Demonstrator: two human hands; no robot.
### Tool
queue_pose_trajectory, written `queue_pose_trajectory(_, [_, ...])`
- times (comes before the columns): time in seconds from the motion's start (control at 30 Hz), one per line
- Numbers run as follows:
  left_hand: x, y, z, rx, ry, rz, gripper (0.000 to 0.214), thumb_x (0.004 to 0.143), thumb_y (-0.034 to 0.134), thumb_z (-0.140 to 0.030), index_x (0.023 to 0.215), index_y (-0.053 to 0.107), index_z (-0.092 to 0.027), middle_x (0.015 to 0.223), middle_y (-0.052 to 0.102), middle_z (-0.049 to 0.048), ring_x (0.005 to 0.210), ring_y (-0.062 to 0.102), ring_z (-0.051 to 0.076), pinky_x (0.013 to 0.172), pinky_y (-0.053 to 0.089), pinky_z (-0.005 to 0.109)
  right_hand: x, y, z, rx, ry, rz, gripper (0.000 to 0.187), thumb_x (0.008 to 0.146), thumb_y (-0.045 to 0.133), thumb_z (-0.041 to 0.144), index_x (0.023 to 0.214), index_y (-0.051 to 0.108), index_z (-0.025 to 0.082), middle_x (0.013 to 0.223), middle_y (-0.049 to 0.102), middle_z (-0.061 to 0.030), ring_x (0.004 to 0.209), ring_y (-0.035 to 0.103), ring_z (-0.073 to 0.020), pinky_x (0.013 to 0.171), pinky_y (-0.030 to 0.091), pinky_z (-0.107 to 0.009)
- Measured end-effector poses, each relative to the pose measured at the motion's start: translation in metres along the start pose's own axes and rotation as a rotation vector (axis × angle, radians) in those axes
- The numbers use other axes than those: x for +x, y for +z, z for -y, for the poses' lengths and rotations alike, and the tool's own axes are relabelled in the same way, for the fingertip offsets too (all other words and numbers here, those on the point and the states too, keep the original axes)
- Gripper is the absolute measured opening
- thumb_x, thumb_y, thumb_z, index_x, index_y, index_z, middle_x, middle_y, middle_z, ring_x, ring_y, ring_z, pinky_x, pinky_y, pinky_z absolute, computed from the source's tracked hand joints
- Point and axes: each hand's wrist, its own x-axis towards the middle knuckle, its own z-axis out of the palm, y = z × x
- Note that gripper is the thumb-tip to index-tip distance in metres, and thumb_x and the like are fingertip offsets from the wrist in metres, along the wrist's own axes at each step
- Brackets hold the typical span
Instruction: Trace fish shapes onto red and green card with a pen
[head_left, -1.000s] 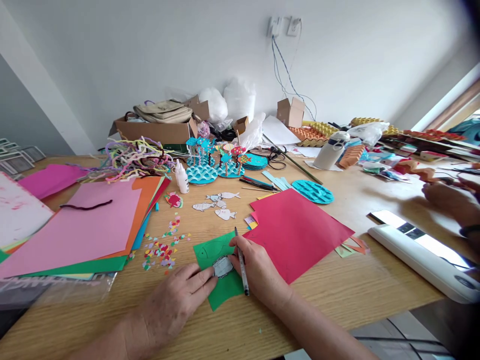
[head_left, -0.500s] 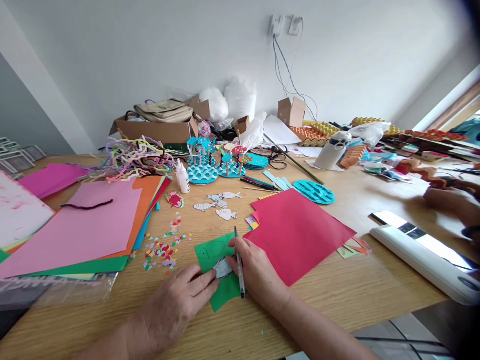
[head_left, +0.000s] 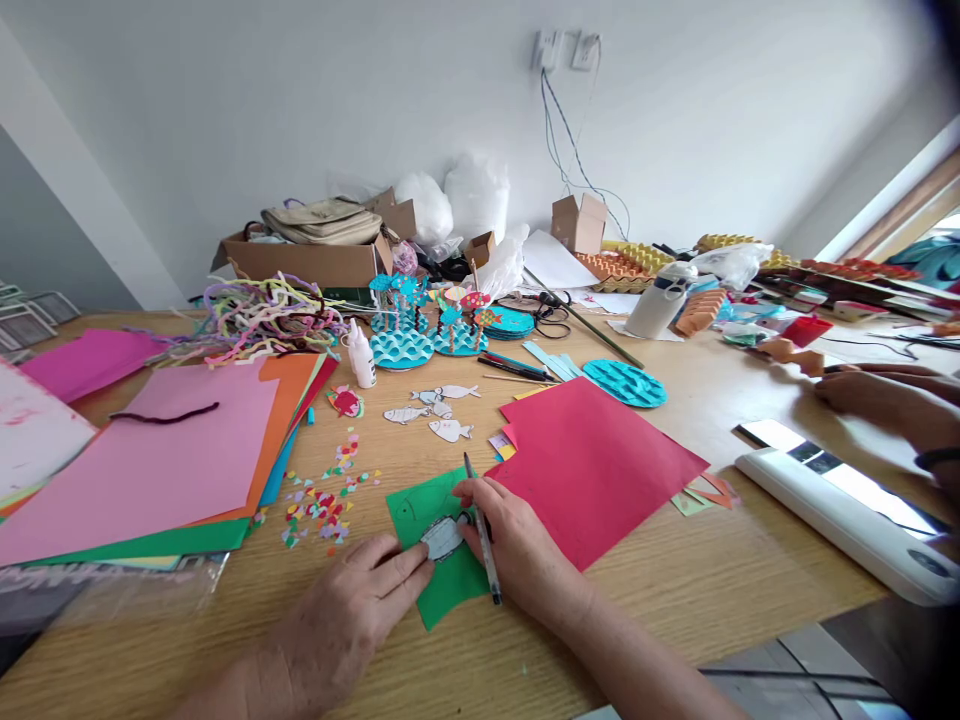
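Note:
My right hand [head_left: 517, 548] is closed around a pen [head_left: 486, 545] with a clear barrel, held near the right end of a white paper fish cutout [head_left: 442, 539]. The cutout lies on a piece of green paper [head_left: 450, 595]. With its fingers stretched out, my left hand [head_left: 352, 610] presses on the left end of the cutout and the green paper. A drawn fish outline shows on the green paper above the cutout. Beyond my hands lie several white paper fish [head_left: 450, 430] and a red fish [head_left: 346, 401].
Red paper [head_left: 592, 470] lies to the right, stacked coloured sheets [head_left: 187, 440] to the left. Small confetti pieces [head_left: 322, 515], a glue bottle [head_left: 361, 357] and blue wavy bases with fish [head_left: 401, 347] stand around. Another person's hand [head_left: 885, 400] is at the right, behind a white device [head_left: 840, 525].
My right hand has shifted slightly and the pen now leans more. The other person's hand has moved a little left. The view has shifted slightly.

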Motion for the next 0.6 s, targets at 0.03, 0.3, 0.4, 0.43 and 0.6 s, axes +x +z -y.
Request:
queue_pose_trajectory(0.03, [-0.0009, 0.0012, -0.0002, -0.006, -0.010, 0.004, 0.042, 0.095, 0.027, -0.005, 0.128, 0.050, -0.013, 0.125, 0.059, 0.0047, 0.103, 0.050, 0.021, 0.086, 0.048, 0.032, -0.0003, -0.0002, -0.0006, 0.006, -0.017, 0.004, 0.036, 0.073, 0.056, -0.005, 0.104, 0.056, 0.014, 0.094, 0.064, -0.0085, 0.075, 0.061, -0.0178, 0.065, 0.047, -0.026])
queue_pose_trajectory(0.3, [-0.0021, 0.0032, 0.0012, 0.005, -0.010, 0.016, 0.043, 0.095, 0.026, -0.005, 0.131, 0.048, -0.013, 0.127, 0.058, 0.0032, 0.105, 0.049, 0.021, 0.087, 0.049, 0.032, -0.0013, -0.0023, -0.0016, -0.005, -0.053, 0.016, 0.030, 0.075, 0.055, -0.004, 0.096, 0.059, 0.016, 0.087, 0.064, -0.0053, 0.070, 0.059, -0.0160, 0.061, 0.044, -0.023])
queue_pose_trajectory(0.4, [-0.0030, 0.0044, 0.0020, 0.003, -0.003, 0.026, 0.044, 0.094, 0.028, -0.005, 0.132, 0.047, -0.014, 0.129, 0.057, 0.0023, 0.106, 0.049, 0.021, 0.088, 0.049, 0.032, 0.0000, -0.0032, -0.0013, -0.004, -0.059, 0.017, 0.029, 0.075, 0.055, -0.003, 0.096, 0.059, 0.016, 0.086, 0.064, -0.0051, 0.070, 0.058, -0.0158, 0.061, 0.044, -0.023])
queue_pose_trajectory(0.43, [-0.0035, 0.0051, 0.0020, 0.004, -0.011, 0.026, 0.043, 0.093, 0.028, -0.005, 0.131, 0.047, -0.014, 0.128, 0.057, 0.0022, 0.106, 0.049, 0.021, 0.089, 0.049, 0.032, 0.0003, -0.0034, -0.0011, -0.002, -0.060, 0.018, 0.029, 0.075, 0.055, -0.003, 0.095, 0.058, 0.016, 0.086, 0.064, -0.0051, 0.070, 0.058, -0.0156, 0.061, 0.043, -0.023])
queue_pose_trajectory(0.6, [-0.0022, 0.0043, 0.0022, 0.024, -0.007, -0.019, 0.043, 0.094, 0.027, -0.005, 0.128, 0.050, -0.012, 0.125, 0.059, 0.0033, 0.105, 0.049, 0.020, 0.087, 0.050, 0.031, 0.0008, -0.0025, -0.0013, 0.007, -0.074, 0.007, 0.026, 0.074, 0.054, -0.001, 0.092, 0.059, 0.017, 0.083, 0.064, -0.0046, 0.068, 0.057, -0.0147, 0.060, 0.043, -0.022])
